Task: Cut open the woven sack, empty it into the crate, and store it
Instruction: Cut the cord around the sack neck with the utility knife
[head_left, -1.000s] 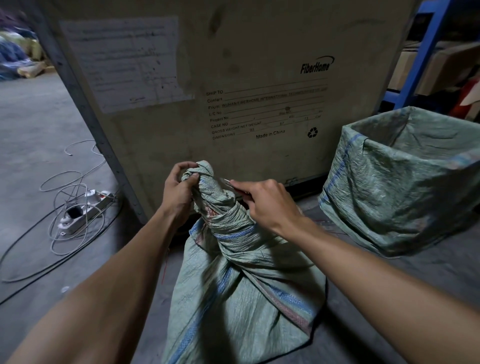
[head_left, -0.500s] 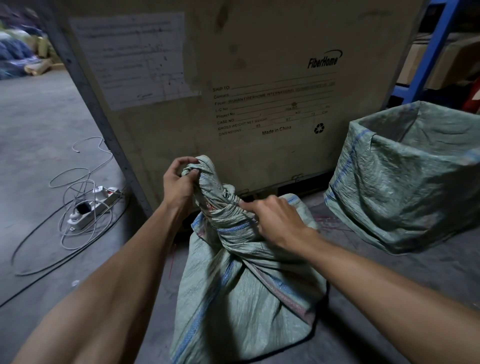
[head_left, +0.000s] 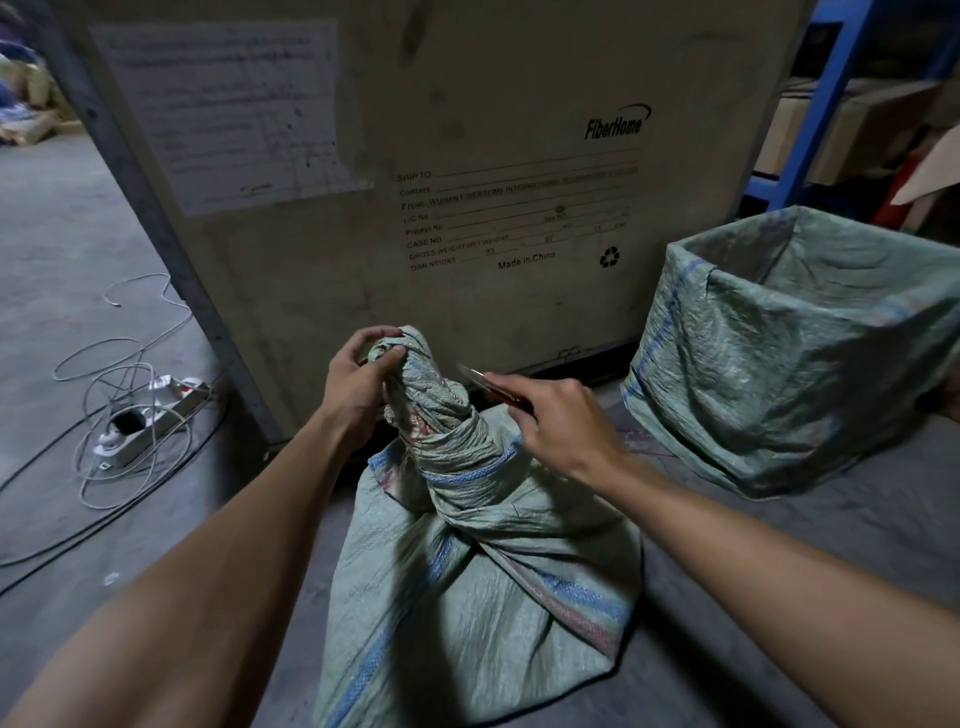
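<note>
A green woven sack (head_left: 467, 582) with blue and red stripes stands on the concrete floor in front of me, its neck twisted and tied tight. My left hand (head_left: 358, 384) grips the top of the twisted neck. My right hand (head_left: 556, 415) holds a small knife (head_left: 475, 376) with a red handle, its blade pointing left, just right of the neck and slightly apart from it. Behind the sack stands a big wooden crate (head_left: 467, 156) printed with shipping text.
To the right sits a box lined with an open green woven sack (head_left: 789, 353). A power strip with tangled white and black cables (head_left: 140, 415) lies on the floor at left. Blue shelving (head_left: 810, 119) with cardboard boxes is at the far right.
My right hand was pressed against the knot half a second ago; it has now drawn back to the right with the blade showing again. The left hand keeps its hold on the neck.
</note>
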